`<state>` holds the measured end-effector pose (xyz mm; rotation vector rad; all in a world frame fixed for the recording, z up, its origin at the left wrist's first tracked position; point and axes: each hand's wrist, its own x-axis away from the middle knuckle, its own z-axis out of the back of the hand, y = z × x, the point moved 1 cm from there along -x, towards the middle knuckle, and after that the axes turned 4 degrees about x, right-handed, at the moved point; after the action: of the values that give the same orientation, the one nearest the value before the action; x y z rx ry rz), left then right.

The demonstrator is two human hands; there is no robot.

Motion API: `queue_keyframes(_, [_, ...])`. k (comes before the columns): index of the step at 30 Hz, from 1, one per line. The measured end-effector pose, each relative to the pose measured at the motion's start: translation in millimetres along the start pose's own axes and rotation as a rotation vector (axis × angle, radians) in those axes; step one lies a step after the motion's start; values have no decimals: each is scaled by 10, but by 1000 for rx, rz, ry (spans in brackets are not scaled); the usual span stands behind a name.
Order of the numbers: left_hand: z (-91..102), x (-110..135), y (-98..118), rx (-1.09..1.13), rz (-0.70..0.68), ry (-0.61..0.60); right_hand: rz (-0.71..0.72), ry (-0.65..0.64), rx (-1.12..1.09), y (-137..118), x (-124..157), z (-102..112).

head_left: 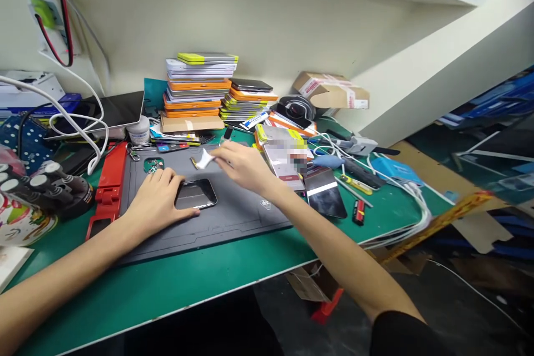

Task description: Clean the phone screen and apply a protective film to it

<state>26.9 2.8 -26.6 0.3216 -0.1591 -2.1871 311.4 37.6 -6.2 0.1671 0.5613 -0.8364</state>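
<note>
A dark phone lies flat on a grey work mat on the green bench. My left hand rests on the mat and holds the phone's left edge between thumb and fingers. My right hand hovers over the far part of the mat, its fingers pinched on a small white wipe that hangs a little above the mat.
Stacks of boxed phone cases stand at the back wall. A red holder lies left of the mat, a tub of screwdrivers further left. Loose phones, tools and white cables crowd the right side near the bench edge.
</note>
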Motion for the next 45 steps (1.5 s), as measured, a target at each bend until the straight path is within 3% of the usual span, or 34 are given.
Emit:
queue_keyframes(3, [41,-4,-8,68,28,-37,-72,10,-41,97,-61,-159])
queue_keyframes(8, [100,0,-12,164,91,-36,-87,-32,-102,-5,89,-329])
queue_keyframes(16, [123,29,-57,189,87,-73,-105,-117,19,19,75,-257])
queue_keyframes(24, [143,-40,-152,155,52,-50,-228,-70,187,-11,-5,-57])
queue_keyframes(28, [107,-86,-196,126,29,-1,-384,9,254,-59,475,205])
queue_keyframes(34, [72,-114,-160,81,16,-35,-962,145,453,222,1654,644])
queue_keyframes(38, [68,-106,-147,54,22,-44,-1120,-70,392,448,2020,763])
queue_keyframes(41, [62,-101,-160,59,12,-32,-1162,-202,360,539,2115,808])
queue_keyframes(45, [62,-106,-170,81,-4,-16,-1186,-281,402,670,2145,874])
